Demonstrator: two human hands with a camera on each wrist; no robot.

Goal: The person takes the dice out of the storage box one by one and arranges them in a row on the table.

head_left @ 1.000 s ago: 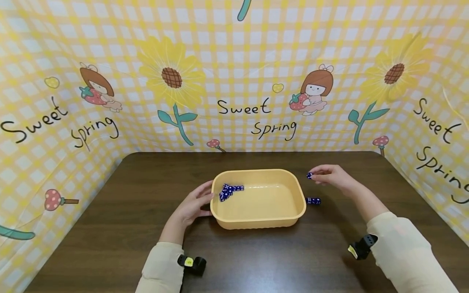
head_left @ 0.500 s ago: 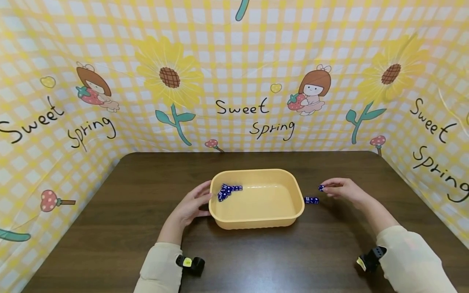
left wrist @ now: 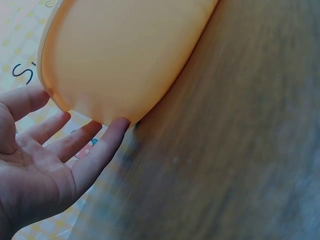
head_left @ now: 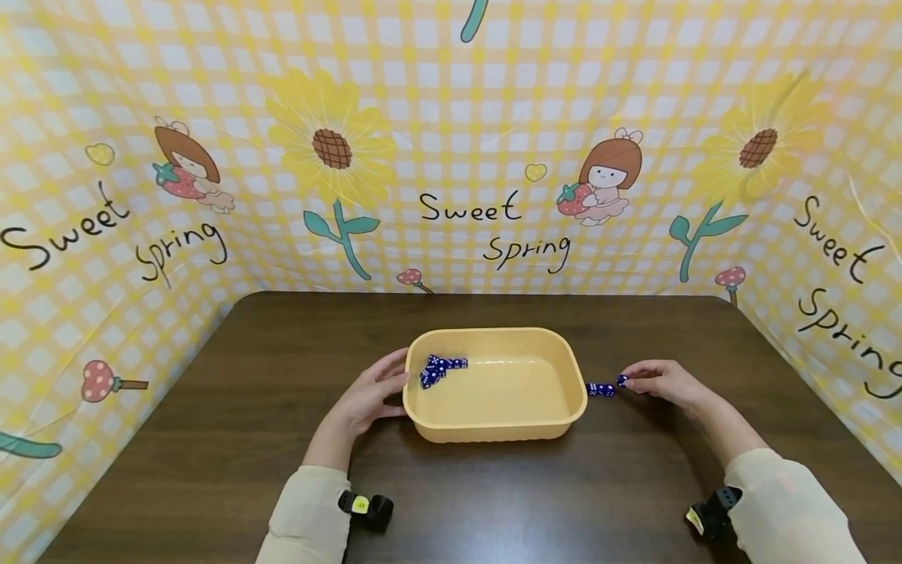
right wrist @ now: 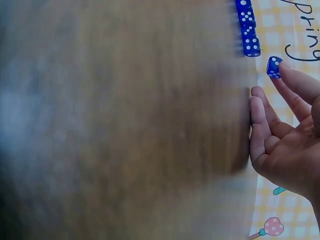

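A yellow plastic basin point(head_left: 503, 432) sits on the table. Against its left end rest the fingertips of my left hand point(head_left: 368, 398); in the left wrist view those fingers point(left wrist: 102, 150) reach out fairly straight to the basin's wall. Between thumb and forefinger, my right hand point(head_left: 665, 384) pinches one blue die with white dots point(right wrist: 274, 67). That die is just right of a short row of blue dice point(head_left: 600, 389), which runs out from the basin's right end. Inside the basin, toward the left, several blue dice point(head_left: 435, 370) lie touching each other.
The dark wooden table point(head_left: 486, 501) runs back to a yellow checked cloth point(head_left: 451, 117) hung behind it and along both sides. A black wrist camera point(head_left: 366, 509) is strapped to the left sleeve, another camera point(head_left: 713, 513) to the right sleeve.
My right hand has come toward me and slightly right with the pinched die, from above the row to beside its right end. The left hand stays at the basin.
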